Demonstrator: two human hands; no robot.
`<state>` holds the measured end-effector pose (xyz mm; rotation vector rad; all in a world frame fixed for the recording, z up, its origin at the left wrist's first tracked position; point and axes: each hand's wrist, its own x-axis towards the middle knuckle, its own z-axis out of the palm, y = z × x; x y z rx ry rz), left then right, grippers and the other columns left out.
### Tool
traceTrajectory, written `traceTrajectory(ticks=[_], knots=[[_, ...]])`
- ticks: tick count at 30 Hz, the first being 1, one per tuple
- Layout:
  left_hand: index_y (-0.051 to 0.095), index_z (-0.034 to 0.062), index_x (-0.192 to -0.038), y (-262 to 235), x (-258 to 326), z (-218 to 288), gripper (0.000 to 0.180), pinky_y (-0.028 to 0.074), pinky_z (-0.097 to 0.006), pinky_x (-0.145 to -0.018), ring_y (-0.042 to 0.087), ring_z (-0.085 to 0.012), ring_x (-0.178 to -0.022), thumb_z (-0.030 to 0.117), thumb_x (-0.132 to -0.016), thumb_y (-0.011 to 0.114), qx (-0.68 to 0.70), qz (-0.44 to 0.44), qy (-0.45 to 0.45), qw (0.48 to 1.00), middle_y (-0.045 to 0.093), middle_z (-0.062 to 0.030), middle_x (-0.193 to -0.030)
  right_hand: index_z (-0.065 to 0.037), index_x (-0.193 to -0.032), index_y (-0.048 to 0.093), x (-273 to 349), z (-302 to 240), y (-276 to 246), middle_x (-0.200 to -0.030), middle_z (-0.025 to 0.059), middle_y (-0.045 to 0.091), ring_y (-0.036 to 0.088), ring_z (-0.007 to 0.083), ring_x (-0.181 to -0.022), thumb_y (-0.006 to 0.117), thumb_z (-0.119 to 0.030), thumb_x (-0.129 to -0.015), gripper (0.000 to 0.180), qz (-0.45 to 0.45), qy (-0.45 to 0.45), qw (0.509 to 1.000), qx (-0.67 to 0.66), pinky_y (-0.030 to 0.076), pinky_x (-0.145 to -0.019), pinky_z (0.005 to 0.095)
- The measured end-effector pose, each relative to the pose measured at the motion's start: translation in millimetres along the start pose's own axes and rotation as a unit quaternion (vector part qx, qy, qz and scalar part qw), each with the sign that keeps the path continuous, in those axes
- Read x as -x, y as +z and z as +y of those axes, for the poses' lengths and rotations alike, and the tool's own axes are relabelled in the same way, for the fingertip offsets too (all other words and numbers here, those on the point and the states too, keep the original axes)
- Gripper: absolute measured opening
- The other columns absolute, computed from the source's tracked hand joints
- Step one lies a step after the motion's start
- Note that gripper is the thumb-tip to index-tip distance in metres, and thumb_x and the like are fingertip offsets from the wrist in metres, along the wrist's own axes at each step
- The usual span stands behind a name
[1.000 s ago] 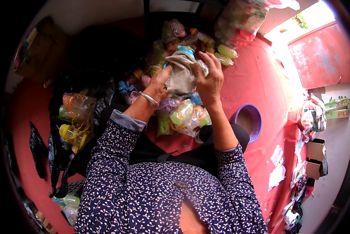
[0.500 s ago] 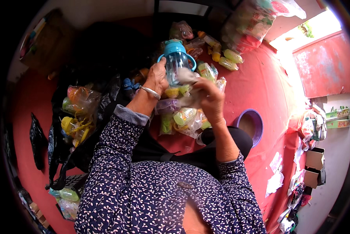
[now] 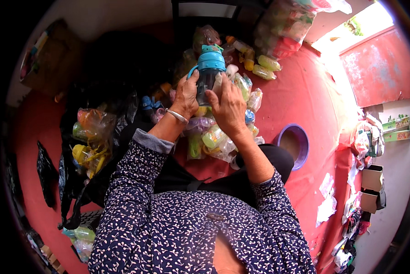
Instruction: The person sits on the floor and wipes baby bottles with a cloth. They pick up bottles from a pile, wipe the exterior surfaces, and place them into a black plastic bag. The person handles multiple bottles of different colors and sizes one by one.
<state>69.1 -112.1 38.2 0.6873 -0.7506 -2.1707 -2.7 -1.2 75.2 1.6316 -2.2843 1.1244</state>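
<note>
A blue-lidded clear drinking bottle [image 3: 208,82] with a side handle is held upright over a heap of wrapped bottles. My left hand [image 3: 186,93] grips it from the left, thumb up near the handle. Against the bottle's right side, my right hand [image 3: 228,104] presses a pale cloth [image 3: 218,84], its fingers pointing up and partly covering it. Below both hands lie several plastic-bagged bottles in green, purple and yellow, one being a green-tinted bottle [image 3: 213,137]. The far handle is hidden by my right hand.
A purple basin [image 3: 305,148] stands right of my knee. To my left, a black plastic bag [image 3: 70,182] lies open with bagged yellow and orange bottles [image 3: 90,157]. Two green bottles [image 3: 266,68] lie beyond the heap. A large filled bag [image 3: 285,32] stands at the far right.
My right hand, blurred before with the cloth at the bottle's lower front, now rests along its right side. The bottle has shifted slightly right, still in my left hand.
</note>
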Motion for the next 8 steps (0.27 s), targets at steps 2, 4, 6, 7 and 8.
traceTrajectory(ticks=[2, 4, 6, 7, 8], knots=[[0.049, -0.0011, -0.111, 1, -2, 3, 0.032, 0.052, -0.036, -0.08, 0.062, -0.023, -0.09, 0.026, -0.095, 0.044, -0.016, -0.004, 0.023, 1.0, 0.06, -0.0132, -0.103, 0.0, -0.112, 0.052, 7, 9, 3, -0.088, 0.0155, 0.058, 0.055, 0.0321, -0.08, 0.061, -0.02, -0.08, 0.039, 0.035, -0.046, 0.998, -0.003, 0.045, -0.068, 0.0396], [0.049, -0.0011, -0.111, 2, -2, 9, 0.033, 0.052, -0.036, -0.08, 0.062, -0.0231, -0.09, 0.027, -0.095, 0.044, 0.002, 0.012, 0.022, 1.0, 0.06, -0.0134, -0.103, -0.002, -0.094, 0.059, 10, 10, -7, -0.073, 0.012, 0.06, 0.058, 0.0259, -0.064, 0.06, -0.014, -0.082, 0.017, 0.103, -0.063, 0.991, -0.054, 0.047, -0.059, 0.0354], [0.048, -0.0013, -0.112, 1, -2, 12, 0.035, 0.052, -0.037, -0.081, 0.062, -0.0237, -0.092, 0.028, -0.094, 0.044, -0.018, 0.034, 0.053, 0.998, 0.06, -0.0136, -0.104, -0.005, -0.092, 0.059, 7, 20, -26, -0.081, 0.0078, 0.064, 0.062, 0.0189, -0.071, 0.054, -0.013, -0.088, 0.01, 0.042, 0.17, 0.897, -0.405, 0.05, -0.062, 0.0308], [0.047, -0.0015, -0.114, 3, -5, 8, 0.037, 0.052, -0.038, -0.081, 0.061, -0.0243, -0.093, 0.03, -0.094, 0.044, -0.045, 0.047, 0.085, 0.994, 0.059, -0.0137, -0.105, -0.007, -0.094, 0.06, 2, 35, -31, -0.085, 0.0051, 0.066, 0.063, 0.0165, -0.077, 0.052, -0.013, -0.09, 0.01, 0.02, 0.267, 0.811, -0.52, 0.052, -0.066, 0.0291], [0.046, -0.0017, -0.115, 5, -8, 3, 0.039, 0.052, -0.039, -0.082, 0.061, -0.0249, -0.095, 0.031, -0.094, 0.044, -0.074, 0.059, 0.117, 0.989, 0.059, -0.0137, -0.106, -0.008, -0.108, 0.056, -1, 47, -23, -0.096, 0.0107, 0.064, 0.064, 0.023, -0.083, 0.052, -0.014, -0.091, 0.019, 0.03, 0.248, 0.727, -0.639, 0.052, -0.076, 0.031]])
